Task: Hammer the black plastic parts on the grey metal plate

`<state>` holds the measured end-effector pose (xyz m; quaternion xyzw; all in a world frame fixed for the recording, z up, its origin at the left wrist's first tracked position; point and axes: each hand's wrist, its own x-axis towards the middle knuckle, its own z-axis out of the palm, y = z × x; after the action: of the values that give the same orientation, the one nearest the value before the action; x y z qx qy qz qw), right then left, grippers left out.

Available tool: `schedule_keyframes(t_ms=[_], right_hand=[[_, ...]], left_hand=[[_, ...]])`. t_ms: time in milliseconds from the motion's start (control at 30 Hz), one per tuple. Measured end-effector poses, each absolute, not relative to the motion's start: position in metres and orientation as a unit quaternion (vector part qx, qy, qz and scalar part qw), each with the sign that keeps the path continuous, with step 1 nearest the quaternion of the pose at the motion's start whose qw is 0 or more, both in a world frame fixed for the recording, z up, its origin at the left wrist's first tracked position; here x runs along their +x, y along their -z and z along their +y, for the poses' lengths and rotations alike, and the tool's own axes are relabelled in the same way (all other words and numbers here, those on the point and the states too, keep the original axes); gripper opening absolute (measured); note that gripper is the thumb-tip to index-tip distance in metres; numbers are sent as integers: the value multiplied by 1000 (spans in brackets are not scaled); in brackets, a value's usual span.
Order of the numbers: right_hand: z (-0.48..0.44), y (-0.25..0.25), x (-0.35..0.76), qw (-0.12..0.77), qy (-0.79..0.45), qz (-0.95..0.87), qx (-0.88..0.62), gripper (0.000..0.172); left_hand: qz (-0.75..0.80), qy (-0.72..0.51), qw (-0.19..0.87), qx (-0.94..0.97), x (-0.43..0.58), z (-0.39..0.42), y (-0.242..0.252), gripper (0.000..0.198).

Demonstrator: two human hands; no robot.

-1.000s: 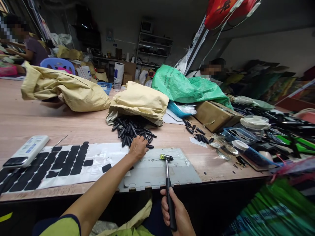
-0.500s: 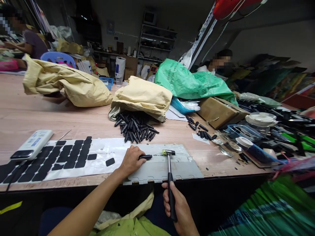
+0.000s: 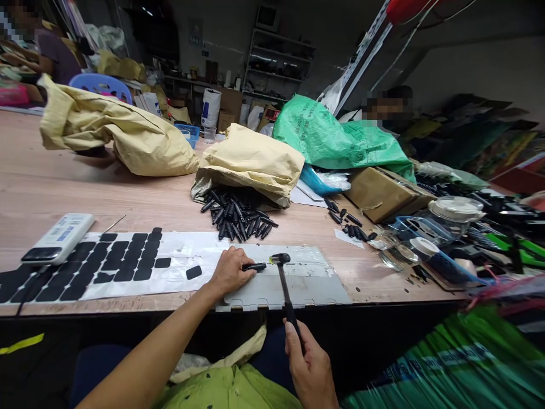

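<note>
My left hand [image 3: 232, 270] is closed on a short black tube-like part [image 3: 256, 266], whose free end points right. The part lies low over a grey plate [image 3: 315, 291] at the table's front edge. My right hand [image 3: 310, 363] is wrapped around the black handle of a small hammer [image 3: 283, 279]. Its head, with a yellowish face on the left and a black one on the right, is just right of the part's end; I cannot tell whether they touch. A pile of similar black parts [image 3: 238, 218] spills from a tan sack [image 3: 251, 162] behind the plate.
Left lie a sheet with black stickers [image 3: 170, 278] and a white device [image 3: 59, 238]. Farther back are another tan sack [image 3: 128, 142], a green sack [image 3: 327, 136] and a cardboard box [image 3: 383, 193]. Clear jars [image 3: 455, 213] stand right. Two other people sit beyond the table.
The hammer head has moved left and tilted, coming closer to the black part's end. My left hand keeps its grip on the part. The whole view has shifted slightly.
</note>
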<state>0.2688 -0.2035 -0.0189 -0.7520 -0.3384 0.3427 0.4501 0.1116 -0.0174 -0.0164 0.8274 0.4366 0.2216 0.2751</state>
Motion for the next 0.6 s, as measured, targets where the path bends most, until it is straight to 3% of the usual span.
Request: schedule_keyframes(t_ms=[133,600], right_hand=[[-204,20,270,444,-278,-401,-752,48],[-203,17,255,423,-328,-411,-738,47]], left_hand=[[428,-221,263,836,111,-18,16,21],[425,-204,264,842,111,-15,18,18]])
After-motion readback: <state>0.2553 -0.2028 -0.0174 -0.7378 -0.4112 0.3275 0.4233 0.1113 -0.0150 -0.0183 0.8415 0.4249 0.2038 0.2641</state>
